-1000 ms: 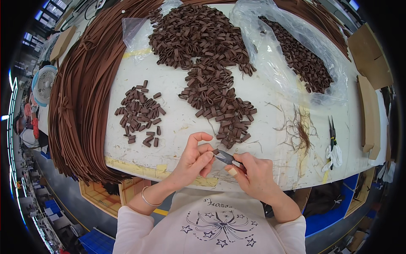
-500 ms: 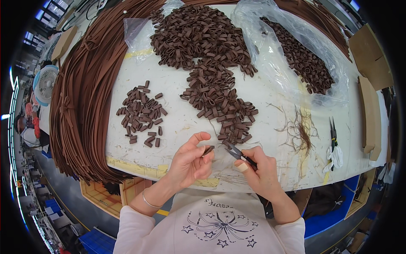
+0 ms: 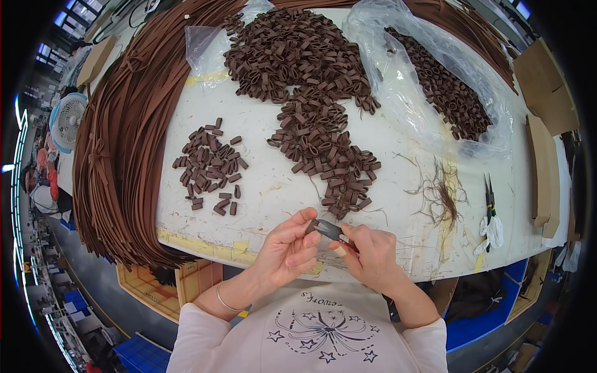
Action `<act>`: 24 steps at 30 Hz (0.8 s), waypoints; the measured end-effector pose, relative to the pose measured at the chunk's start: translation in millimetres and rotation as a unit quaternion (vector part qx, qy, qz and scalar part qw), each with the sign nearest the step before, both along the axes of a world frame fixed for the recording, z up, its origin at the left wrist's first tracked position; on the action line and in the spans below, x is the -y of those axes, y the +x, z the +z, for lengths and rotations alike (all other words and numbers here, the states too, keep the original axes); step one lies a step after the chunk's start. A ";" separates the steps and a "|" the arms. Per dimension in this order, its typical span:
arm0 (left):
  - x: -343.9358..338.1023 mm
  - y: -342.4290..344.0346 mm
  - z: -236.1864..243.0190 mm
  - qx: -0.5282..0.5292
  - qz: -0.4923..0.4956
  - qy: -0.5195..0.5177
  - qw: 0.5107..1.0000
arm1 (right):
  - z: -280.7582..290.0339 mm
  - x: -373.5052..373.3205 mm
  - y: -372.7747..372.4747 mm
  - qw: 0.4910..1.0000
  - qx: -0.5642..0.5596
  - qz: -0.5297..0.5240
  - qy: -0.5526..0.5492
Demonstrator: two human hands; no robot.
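My left hand (image 3: 288, 246) pinches a small brown strap loop (image 3: 311, 226) between thumb and fingers, above the table's near edge. From the right, my right hand (image 3: 374, 253) grips dark-jawed pliers (image 3: 328, 230). Their jaws meet the loop at my left fingertips; whether they clamp it is hidden. A tan bandage wraps a digit of the right hand. Just beyond both hands begins a long heap of brown loops (image 3: 298, 56), widening toward the back. A smaller pile of loops (image 3: 211, 163) lies to the left.
Long brown straps (image 3: 118, 149) hang over the table's left side. At the back right, a clear plastic bag (image 3: 398, 93) holds more loops. Thread scraps (image 3: 446, 198) lie to the right, near black-handled scissors (image 3: 490, 196) beside a white cloth (image 3: 492, 233). Cardboard boxes (image 3: 544, 174) stand at the right edge.
The pliers have moved left and their jaws now reach the loop; before, they were apart from it. Both hands have come closer together, the left shifting slightly right.
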State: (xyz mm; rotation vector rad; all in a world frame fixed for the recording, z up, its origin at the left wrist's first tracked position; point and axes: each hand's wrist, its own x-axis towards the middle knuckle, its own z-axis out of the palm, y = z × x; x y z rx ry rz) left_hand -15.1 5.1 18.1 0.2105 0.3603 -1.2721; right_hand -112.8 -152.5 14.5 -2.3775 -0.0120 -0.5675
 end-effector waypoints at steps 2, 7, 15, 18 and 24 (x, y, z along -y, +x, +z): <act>0.2 -2.1 0.0 -0.002 -0.001 0.002 1.000 | -0.7 0.6 0.7 1.000 0.013 0.002 -0.017; 1.2 -3.8 0.8 -0.009 -0.006 0.046 0.999 | 0.3 0.9 1.6 0.997 0.034 -0.001 -0.064; 1.6 0.7 0.5 0.191 0.007 0.024 0.981 | 9.0 7.6 -2.3 0.960 -0.105 -0.050 0.256; -0.5 1.7 -3.5 0.346 0.013 0.068 0.936 | 16.4 13.3 -3.8 0.871 -0.228 0.028 0.435; -0.8 1.4 -7.6 0.476 0.001 0.084 0.875 | 15.1 10.1 -4.3 0.728 -0.276 0.089 0.621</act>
